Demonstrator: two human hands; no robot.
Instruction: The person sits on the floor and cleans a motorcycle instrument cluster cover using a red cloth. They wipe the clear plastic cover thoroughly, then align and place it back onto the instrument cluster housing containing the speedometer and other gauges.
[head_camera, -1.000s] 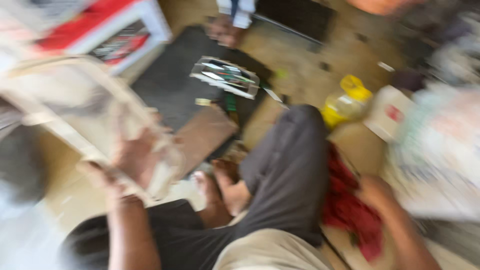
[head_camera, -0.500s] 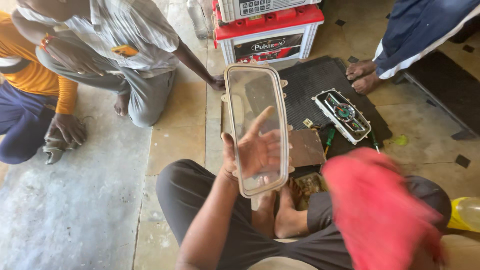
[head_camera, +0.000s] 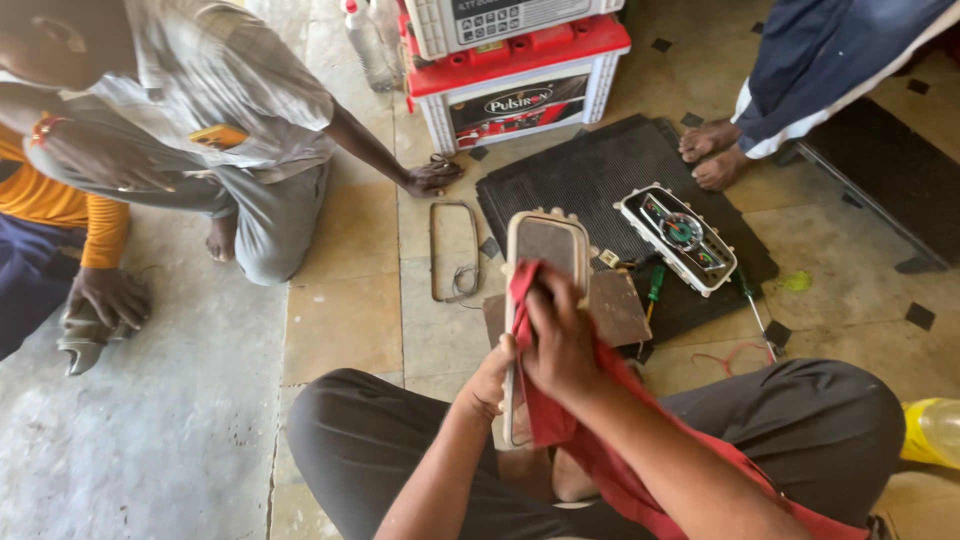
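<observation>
floor: black ribbed rubber mat (head_camera: 590, 175), upper centre | held at frame centre: long clear plastic cover with pale rim (head_camera: 545, 250), upright, light, stiff, likely crack-prone, best held by rim | red cloth (head_camera: 590, 450), soft | right hand (head_camera: 560, 335) grip presses cloth on cover | left hand (head_camera: 488, 385) grip closed on cover's lower edge

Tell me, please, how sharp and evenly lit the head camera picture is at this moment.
Head view: mostly sharp, in soft daylight with faint shadows; the right hand pressing the red cloth on the clear cover is crisp, as is the left hand at its edge; the instrument panel on the black mat is readable; the yellow bottle at the right edge is slightly soft.
</observation>
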